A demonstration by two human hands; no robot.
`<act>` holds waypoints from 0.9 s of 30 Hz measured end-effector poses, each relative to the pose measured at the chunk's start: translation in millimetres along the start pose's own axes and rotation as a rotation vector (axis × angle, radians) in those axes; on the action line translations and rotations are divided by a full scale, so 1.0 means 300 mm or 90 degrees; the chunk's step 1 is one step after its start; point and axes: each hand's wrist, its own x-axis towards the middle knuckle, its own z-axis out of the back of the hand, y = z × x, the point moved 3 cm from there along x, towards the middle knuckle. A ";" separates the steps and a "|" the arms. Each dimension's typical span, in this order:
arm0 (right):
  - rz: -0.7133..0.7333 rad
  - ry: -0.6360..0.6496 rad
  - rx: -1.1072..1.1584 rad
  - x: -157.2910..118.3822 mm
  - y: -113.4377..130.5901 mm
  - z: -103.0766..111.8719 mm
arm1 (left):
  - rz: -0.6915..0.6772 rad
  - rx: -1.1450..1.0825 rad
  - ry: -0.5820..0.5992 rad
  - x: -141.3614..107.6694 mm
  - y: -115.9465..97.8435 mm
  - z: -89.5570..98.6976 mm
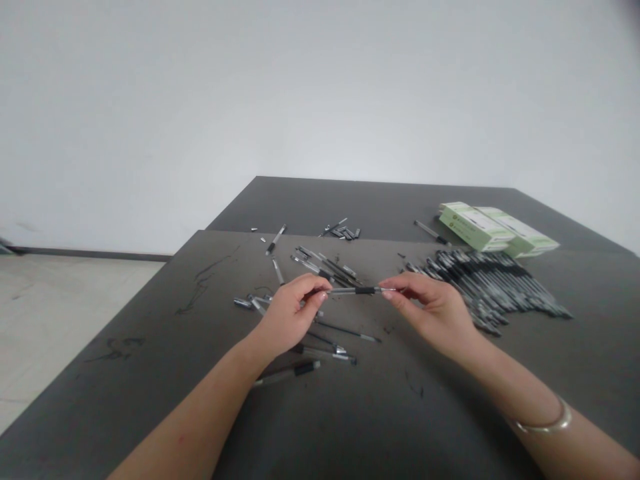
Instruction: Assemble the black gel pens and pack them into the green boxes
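Observation:
A clear pen with a black grip (364,291) is stretched level between my two hands above the dark table. My left hand (295,312) pinches its left end between thumb and fingertips. At the opposite end, near the tip, the thumb and fingers of my right hand (434,308) are closed on it. Under and around my left hand lie loose pen parts, among them a thin dark refill (347,331) and a clear barrel with a black grip (305,367). My left hand hides some of these.
Many pens (495,283) lie side by side in a broad pile at the right. Behind them rest two green-and-white boxes (477,228). Small dark grips (346,233) are heaped farther back, with single pens (277,239) nearby. The table (165,373) has dark ink marks on the left.

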 end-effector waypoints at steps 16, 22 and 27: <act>-0.033 0.086 0.019 -0.004 -0.002 -0.016 | -0.001 0.043 -0.019 0.001 0.000 0.000; -0.020 0.051 -0.014 -0.010 0.006 -0.008 | -0.007 0.036 -0.011 0.001 -0.008 -0.002; -0.057 0.115 -0.023 -0.009 0.020 -0.025 | -0.015 0.037 -0.008 -0.002 -0.012 -0.005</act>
